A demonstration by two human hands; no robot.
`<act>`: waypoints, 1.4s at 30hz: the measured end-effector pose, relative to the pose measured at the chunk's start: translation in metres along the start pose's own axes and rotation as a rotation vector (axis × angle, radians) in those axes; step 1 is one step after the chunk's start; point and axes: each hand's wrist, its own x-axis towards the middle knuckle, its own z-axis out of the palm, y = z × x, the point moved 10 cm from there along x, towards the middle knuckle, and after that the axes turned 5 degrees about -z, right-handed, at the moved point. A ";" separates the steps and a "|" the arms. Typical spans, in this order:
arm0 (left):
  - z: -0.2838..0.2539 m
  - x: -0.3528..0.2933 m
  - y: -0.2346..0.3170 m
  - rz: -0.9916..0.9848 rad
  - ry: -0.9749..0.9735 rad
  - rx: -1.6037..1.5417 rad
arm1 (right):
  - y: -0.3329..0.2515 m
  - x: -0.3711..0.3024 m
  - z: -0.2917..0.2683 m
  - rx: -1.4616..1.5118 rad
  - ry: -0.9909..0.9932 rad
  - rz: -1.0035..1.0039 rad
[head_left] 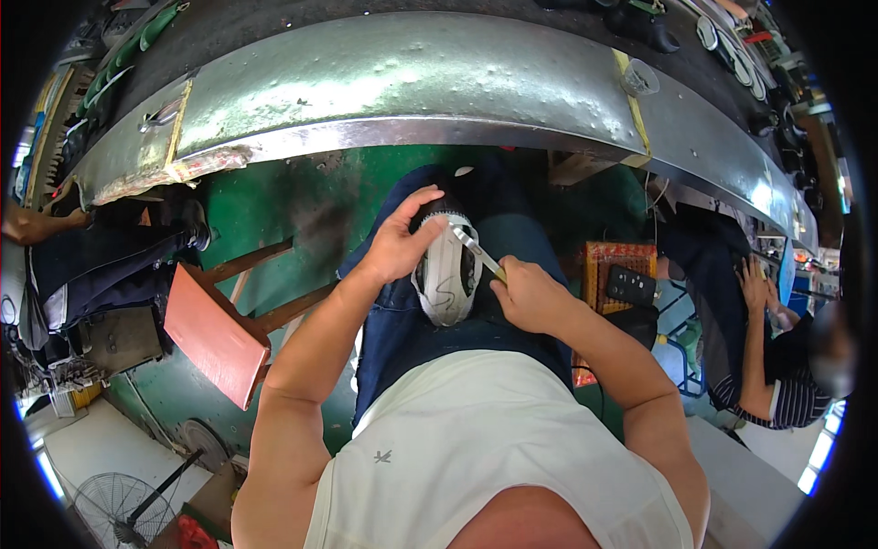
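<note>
A shoe [444, 284] rests on my lap between my thighs, its pale underside turned up and a dark upper at the far end. A dark curved line is drawn on that underside. My left hand [409, 236] is wrapped round the far end of the shoe, thumb on top and fingers along the left side. In my right hand [533, 295] is a metal hand tool [476, 248] with a light-coloured handle, its exact kind unclear. The silvery head meets the shoe near its upper right edge. The fingers are closed about the handle.
A dented metal-topped bench [384, 87] runs across in front of me, a small clear cup [639, 79] at its right. Left of my legs stands a reddish stool [215, 334]. To my right, a black phone-like object [631, 285] lies on a patterned seat. Two people work nearby.
</note>
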 end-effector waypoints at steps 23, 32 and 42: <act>0.040 -0.026 -0.067 -0.390 -0.020 0.202 | 0.080 -0.045 0.014 0.640 -0.102 0.245; 0.086 -0.052 -0.065 -0.463 -0.209 -0.232 | 0.052 -0.050 -0.002 0.124 -0.183 -0.082; 0.103 -0.050 -0.082 -0.345 -0.109 0.055 | 0.032 -0.022 -0.025 -0.091 -0.287 -0.144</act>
